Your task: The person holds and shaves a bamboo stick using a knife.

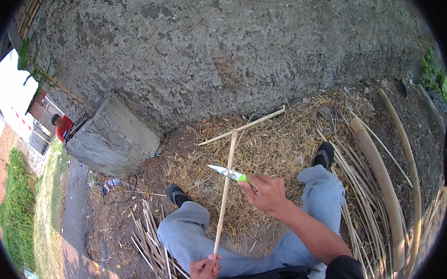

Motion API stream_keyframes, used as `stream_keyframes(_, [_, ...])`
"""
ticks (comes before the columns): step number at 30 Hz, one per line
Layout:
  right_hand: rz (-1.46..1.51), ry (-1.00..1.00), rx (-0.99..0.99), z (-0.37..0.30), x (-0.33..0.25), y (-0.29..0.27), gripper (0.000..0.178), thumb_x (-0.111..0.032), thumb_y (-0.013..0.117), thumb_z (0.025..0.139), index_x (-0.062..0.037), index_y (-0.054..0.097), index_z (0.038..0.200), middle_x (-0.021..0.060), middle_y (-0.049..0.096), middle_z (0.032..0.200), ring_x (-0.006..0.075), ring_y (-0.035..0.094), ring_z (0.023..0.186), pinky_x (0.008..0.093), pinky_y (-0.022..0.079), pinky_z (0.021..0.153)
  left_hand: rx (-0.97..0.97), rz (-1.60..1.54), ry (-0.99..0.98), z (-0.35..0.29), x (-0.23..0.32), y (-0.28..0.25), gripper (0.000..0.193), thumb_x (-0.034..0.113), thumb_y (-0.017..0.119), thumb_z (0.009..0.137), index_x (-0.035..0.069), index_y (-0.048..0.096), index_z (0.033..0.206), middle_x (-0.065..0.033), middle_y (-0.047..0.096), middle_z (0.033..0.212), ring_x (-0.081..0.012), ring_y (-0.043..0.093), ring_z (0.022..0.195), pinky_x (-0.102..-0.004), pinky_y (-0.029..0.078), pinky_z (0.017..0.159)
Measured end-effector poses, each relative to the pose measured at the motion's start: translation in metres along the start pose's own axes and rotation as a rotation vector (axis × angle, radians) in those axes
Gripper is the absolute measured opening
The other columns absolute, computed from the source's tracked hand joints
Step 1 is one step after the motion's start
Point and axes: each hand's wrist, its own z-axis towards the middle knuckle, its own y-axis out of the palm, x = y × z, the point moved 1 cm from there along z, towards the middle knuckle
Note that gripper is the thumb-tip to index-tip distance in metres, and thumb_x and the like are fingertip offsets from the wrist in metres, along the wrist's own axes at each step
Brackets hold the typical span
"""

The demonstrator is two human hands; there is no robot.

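My left hand (204, 273) is closed round the lower end of a pale bamboo strip (223, 205), which points away from me between my knees. In my right hand (267, 193) is a small knife (224, 171) with a bright green handle, its blade pointing left. The blade lies across the strip in its upper half; whether it cuts into it I cannot tell. Past the strip's far end, another bamboo strip (249, 124) rests slantwise on the shavings.
Pale shavings (263, 146) cover the ground. Bamboo strips (152, 242) lie in a pile at left; more strips and a thick bamboo pole (380, 188) lie at right. Ahead stand a rough grey wall (228, 54) and a concrete block (115, 136). A person in red (62, 126) is far left.
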Motion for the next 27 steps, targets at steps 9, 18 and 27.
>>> stream_keyframes(9, [0.016,-0.009,0.049,0.004,0.006,0.003,0.030,-0.036,0.067,0.089,-0.0067,0.070,0.092,0.0039,0.058,0.053,0.0184,0.051,0.034,0.0342,0.034,0.030,0.024,0.124,0.099,-0.006,-0.004,-0.007,0.042,0.033,0.050,0.103,0.009,0.052,0.068,0.0055,0.042,0.055,-0.0037,0.034,0.046,-0.0217,0.024,0.042])
stream_keyframes(18, [-0.058,0.047,0.020,0.008,0.006,0.006,0.027,-0.036,0.067,0.089,-0.0091,0.069,0.092,0.0034,0.058,0.053,0.0190,0.051,0.034,0.0346,0.035,0.031,0.029,0.229,0.256,-0.010,-0.011,-0.014,0.044,0.026,0.049,0.103,0.009,0.052,0.063,0.0050,0.043,0.053,-0.0042,0.035,0.047,-0.0233,0.027,0.044])
stream_keyframes(27, [-0.008,0.022,0.037,0.006,0.000,0.010,0.031,-0.039,0.066,0.089,-0.0091,0.070,0.092,0.0031,0.060,0.055,0.0175,0.053,0.036,0.0337,0.036,0.031,0.087,0.344,0.183,-0.024,0.014,-0.010,0.043,0.026,0.050,0.102,0.009,0.052,0.062,0.0060,0.042,0.055,-0.0040,0.036,0.048,-0.0229,0.027,0.045])
